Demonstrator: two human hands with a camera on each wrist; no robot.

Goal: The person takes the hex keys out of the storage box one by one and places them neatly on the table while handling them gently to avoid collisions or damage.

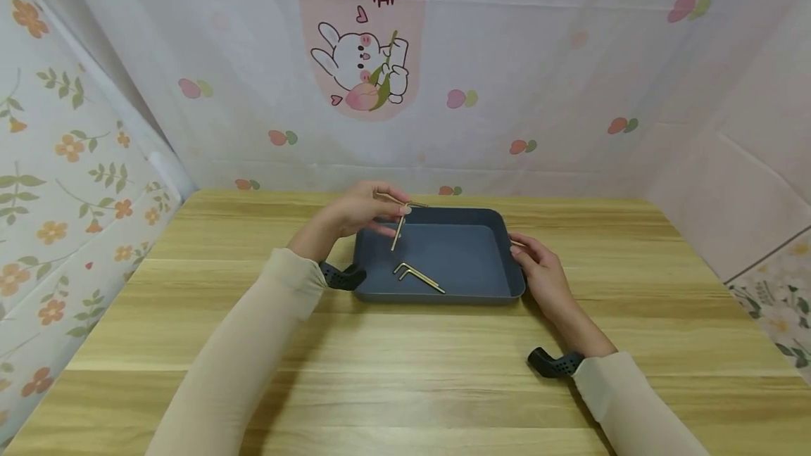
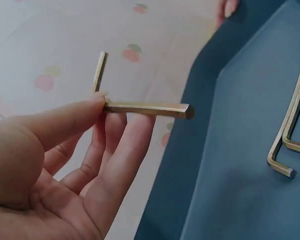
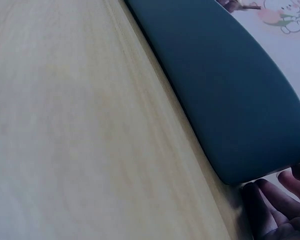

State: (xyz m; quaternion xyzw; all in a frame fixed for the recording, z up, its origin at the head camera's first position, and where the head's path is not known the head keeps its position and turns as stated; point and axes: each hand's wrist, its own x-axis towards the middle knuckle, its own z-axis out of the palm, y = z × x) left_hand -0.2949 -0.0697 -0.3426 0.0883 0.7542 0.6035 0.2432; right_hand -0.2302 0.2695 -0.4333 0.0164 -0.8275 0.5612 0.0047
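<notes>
My left hand (image 1: 370,208) pinches a brass-coloured hex key (image 1: 398,233) between thumb and fingertips, above the left part of a dark blue-grey tray (image 1: 469,252). In the left wrist view the held hex key (image 2: 150,109) shows its L shape, one arm pointing away from the hand and the other rising behind the thumb. Two more hex keys (image 1: 424,280) lie side by side on the tray floor, near its front edge. My right hand (image 1: 541,269) holds the tray's right side, thumb at the rim and fingers outside the wall; the right wrist view shows its fingers (image 3: 277,207) by the tray's corner.
The tray stands on a wood-grain table (image 1: 405,371), towards its far edge. Behind hangs a pale cloth (image 1: 538,55) with a rabbit print, and a flowered cloth (image 1: 63,217) hangs at the left. Black wrist bands (image 1: 342,276) sit on both wrists.
</notes>
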